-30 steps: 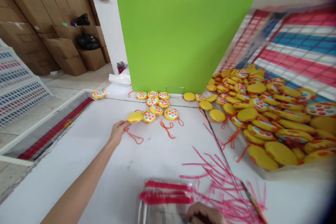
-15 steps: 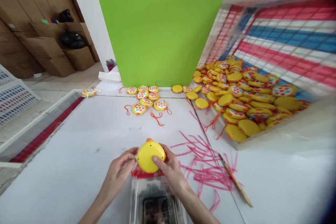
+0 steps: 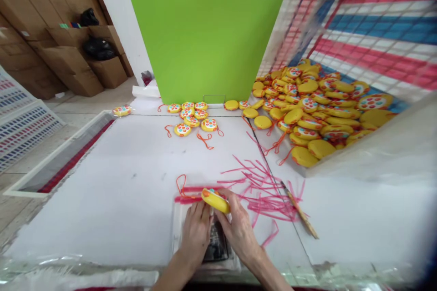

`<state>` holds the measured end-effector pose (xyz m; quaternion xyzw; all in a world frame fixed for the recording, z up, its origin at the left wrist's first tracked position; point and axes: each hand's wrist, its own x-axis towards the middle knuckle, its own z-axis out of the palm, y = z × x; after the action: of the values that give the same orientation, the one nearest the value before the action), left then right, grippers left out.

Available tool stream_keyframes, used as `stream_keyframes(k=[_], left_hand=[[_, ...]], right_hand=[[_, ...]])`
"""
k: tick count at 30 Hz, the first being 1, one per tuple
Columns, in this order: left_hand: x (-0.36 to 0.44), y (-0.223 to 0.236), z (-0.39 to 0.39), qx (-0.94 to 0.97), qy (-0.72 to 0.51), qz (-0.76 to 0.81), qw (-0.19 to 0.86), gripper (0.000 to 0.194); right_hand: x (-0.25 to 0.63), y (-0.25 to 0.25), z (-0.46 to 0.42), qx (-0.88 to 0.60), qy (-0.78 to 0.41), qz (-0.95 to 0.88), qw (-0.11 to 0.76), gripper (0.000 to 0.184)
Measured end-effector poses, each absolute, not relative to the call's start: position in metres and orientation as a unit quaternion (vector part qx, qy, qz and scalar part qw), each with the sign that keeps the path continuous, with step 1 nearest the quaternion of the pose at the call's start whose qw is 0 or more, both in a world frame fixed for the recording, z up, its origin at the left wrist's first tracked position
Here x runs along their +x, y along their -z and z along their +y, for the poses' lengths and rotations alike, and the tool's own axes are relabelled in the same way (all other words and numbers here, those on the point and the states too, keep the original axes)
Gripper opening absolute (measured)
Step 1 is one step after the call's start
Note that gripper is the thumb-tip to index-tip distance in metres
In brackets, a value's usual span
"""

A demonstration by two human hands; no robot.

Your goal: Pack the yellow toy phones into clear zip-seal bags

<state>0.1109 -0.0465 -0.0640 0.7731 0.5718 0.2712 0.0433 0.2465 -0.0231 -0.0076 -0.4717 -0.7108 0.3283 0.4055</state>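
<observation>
My right hand [image 3: 239, 225] grips a rounded yellow plastic toy [image 3: 215, 201], tilted so its edge faces me; a bit of its coloured dotted face shows on top. An orange cord loop [image 3: 181, 185] lies to its left, over pink strips [image 3: 187, 199]. My left hand [image 3: 198, 229] is beside the toy, over a clear plastic box [image 3: 176, 223] with a dark inside [image 3: 218, 243]. Its fingers are pressed together and bent down, their tips hidden, so what they hold, if anything, cannot be seen.
Pink strips [image 3: 273, 207] and a thin wooden-handled tool [image 3: 302, 216] lie to the right. Several similar toys [image 3: 187, 112] sit near a green panel [image 3: 208, 32]. A large heap of them [image 3: 307, 113] fills the far right. Cardboard boxes [image 3: 75, 66] stand at back left.
The toy has tipped from showing its flat yellow back to edge-on and moved right. My left hand has left its side and come down over the clear box.
</observation>
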Motion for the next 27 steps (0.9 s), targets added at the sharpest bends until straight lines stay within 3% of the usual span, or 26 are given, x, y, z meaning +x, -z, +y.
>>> stream_keyframes(k=[7,13,18,23,27], left_hand=[[0.108,0.052,-0.046,0.767,-0.281,0.569,0.093,0.024],[0.106,0.056,-0.048,0.731,-0.308,0.598,0.117,0.01],[0.103,0.059,-0.048,0.715,-0.336,0.602,0.113,0.031],[0.104,0.058,-0.047,0.749,-0.331,0.565,0.099,0.023],[0.107,0.054,-0.048,0.777,-0.321,0.536,0.078,0.024]], right_hand=[[0.256,0.014,-0.042,-0.482,-0.388,-0.67,0.411,0.031],[0.267,0.018,-0.045,-0.537,-0.48,-0.531,0.446,0.042],[0.279,0.014,-0.046,-0.535,-0.585,-0.4,0.459,0.053],[0.285,0.003,-0.041,-0.422,-0.764,-0.247,0.422,0.038],[0.273,-0.006,-0.023,-0.402,-0.752,-0.295,0.432,0.042]])
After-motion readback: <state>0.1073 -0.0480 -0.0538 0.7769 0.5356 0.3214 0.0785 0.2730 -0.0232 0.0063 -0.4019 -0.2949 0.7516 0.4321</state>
